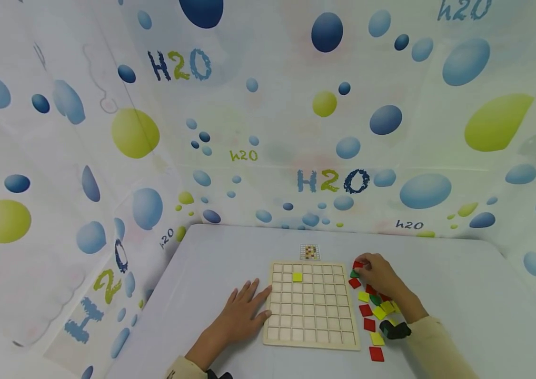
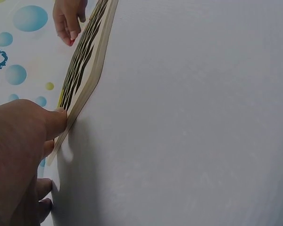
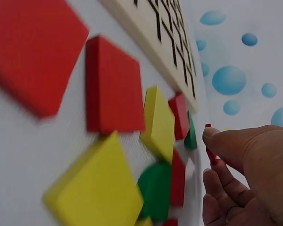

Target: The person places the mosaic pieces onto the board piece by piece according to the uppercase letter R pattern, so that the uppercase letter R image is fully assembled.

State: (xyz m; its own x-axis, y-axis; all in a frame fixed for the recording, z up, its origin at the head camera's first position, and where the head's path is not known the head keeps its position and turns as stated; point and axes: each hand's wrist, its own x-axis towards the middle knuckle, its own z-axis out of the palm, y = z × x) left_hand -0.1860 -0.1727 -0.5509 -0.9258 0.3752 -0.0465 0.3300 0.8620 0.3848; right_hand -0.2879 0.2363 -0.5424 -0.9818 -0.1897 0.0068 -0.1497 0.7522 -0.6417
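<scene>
Tile (image 1: 357, 265), red, pinched in my right hand (image 1: 379, 272) near green piece (image 1: 354, 274); my left hand (image 1: 243, 315) spread wide, touching board (image 1: 311, 347).

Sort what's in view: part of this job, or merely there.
For the job:
Grid board
Yellow tile on it
Red tile in the right hand
Loose tiles right of the board
Small printed card, probably

Merely there:
Patterned backdrop
Black wrist device

Counter (image 1: 220, 258): whitish top
Backdrop (image 1: 287, 121): white sheeting behind the counter
Ovals (image 1: 386, 120): blue, lime, above the counter
Lettering (image 1: 329, 180): "H2O", beyond the counter
</scene>
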